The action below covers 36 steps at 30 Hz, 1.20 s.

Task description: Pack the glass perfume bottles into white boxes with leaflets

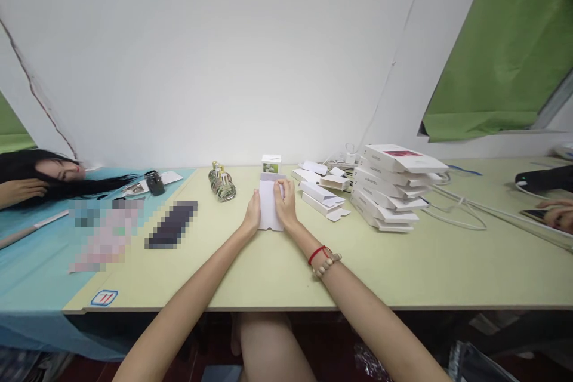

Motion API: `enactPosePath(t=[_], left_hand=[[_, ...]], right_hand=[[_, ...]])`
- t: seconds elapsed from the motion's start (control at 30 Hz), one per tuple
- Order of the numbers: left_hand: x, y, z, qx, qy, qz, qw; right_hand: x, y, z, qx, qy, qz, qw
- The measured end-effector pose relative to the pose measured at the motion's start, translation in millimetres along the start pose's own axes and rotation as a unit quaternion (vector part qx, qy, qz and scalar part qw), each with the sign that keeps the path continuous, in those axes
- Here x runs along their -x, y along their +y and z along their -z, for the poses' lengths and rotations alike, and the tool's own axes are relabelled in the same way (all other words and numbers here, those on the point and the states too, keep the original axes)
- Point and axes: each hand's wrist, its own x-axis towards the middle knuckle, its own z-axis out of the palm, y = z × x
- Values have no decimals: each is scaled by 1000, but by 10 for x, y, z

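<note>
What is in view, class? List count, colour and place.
Held carton: one, white, between the hands
Small box: one, white and green, behind the carton
Bottles: several, clear, left of the carton
Loose cartons: several, white, right
Stacked boxes: several, white, farther right
Cables: several, white, right
Jar: one, dark, on the cloth
Cloth: one, blue, left
Table: one, pale yellow, centre
Curtain: one, green, upper right
Blurred items: several, unclear, left
Co-worker: one, black-haired, far left
Left hand: one, bare, carton's left edge
Right hand: one, bare, carton's right side
</note>
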Motion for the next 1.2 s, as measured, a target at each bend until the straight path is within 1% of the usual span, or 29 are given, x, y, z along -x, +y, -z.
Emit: enactPosePath(t=[0.13, 0.2, 0.3, 0.4, 0.53, 0.6, 0.7, 0.77, 0.83, 0.9, 1.0, 1.07, 1.2], left_hand=[[7, -9, 7, -38, -6, -17, 999], [34, 8, 11, -74, 3, -56, 996], [100, 76, 11, -132, 19, -136, 982], [153, 154, -3, -163, 29, -178, 970], [166, 198, -25, -138, 47, -168, 975], [164, 204, -32, -126, 59, -158, 978], [171, 228, -39, -118, 63, -153, 979], [176, 256, -40, -112, 60, -163, 978], [176, 279, -38, -110, 58, -180, 976], [171, 285, -32, -114, 53, -183, 975], [161, 258, -21, -124, 40, -155, 979], [155, 233, -17, -130, 38, -138, 981], [152, 209, -21, -134, 32, -140, 980]], right_hand=[[-3, -23, 9, -9, -3, 6, 1000], [1, -59, 18, -19, -7, 24, 1000], [16, -139, 26, -44, -9, 64, 997], [26, -195, 20, -73, -4, 72, 995], [14, -165, -5, -118, -1, 20, 993], [1, -125, -14, -119, 10, -2, 993], [-16, -83, -10, -85, 45, 8, 995], [-23, -71, 3, -56, 53, 25, 997], [-26, -60, 18, -29, 43, 28, 998], [-25, -43, 25, -9, 24, 14, 1000], [-15, -11, 14, -1, 1, -14, 1000], [-4, -2, 0, -5, -5, -21, 1000], [25, -34, -9, -5, -15, -14, 1000]])
